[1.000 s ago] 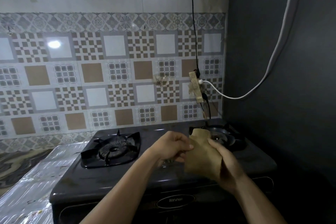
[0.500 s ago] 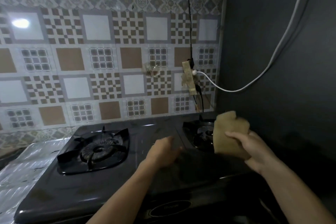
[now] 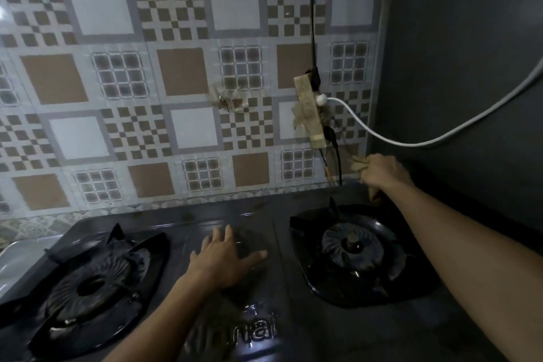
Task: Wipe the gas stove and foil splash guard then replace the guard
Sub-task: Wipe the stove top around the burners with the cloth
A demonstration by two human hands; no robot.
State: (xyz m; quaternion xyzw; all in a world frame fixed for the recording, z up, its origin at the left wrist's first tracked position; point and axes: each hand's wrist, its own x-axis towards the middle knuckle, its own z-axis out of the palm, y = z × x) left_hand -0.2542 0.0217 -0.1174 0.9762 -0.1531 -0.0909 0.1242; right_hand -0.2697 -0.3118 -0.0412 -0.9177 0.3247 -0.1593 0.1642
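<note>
A black two-burner gas stove (image 3: 282, 332) fills the lower half of the view, with a left burner (image 3: 88, 285) and a right burner (image 3: 352, 247). My left hand (image 3: 223, 258) rests flat with spread fingers on the stove top between the burners. My right hand (image 3: 382, 170) reaches to the stove's far right back corner and holds a tan cloth (image 3: 359, 167) against the wall there; most of the cloth is hidden under the hand. A strip of silvery foil (image 3: 17, 258) shows at the far left edge beside the stove.
The patterned tile wall (image 3: 188, 97) stands behind the stove. A taped power strip (image 3: 310, 112) hangs on it with a black cord (image 3: 312, 9) and a white cable (image 3: 411, 141) close to my right hand. A dark wall (image 3: 470, 67) closes the right side.
My right hand carried the cloth from in front of me to the back right corner. My left hand let go of the cloth and went down flat onto the stove top. The view moved closer.
</note>
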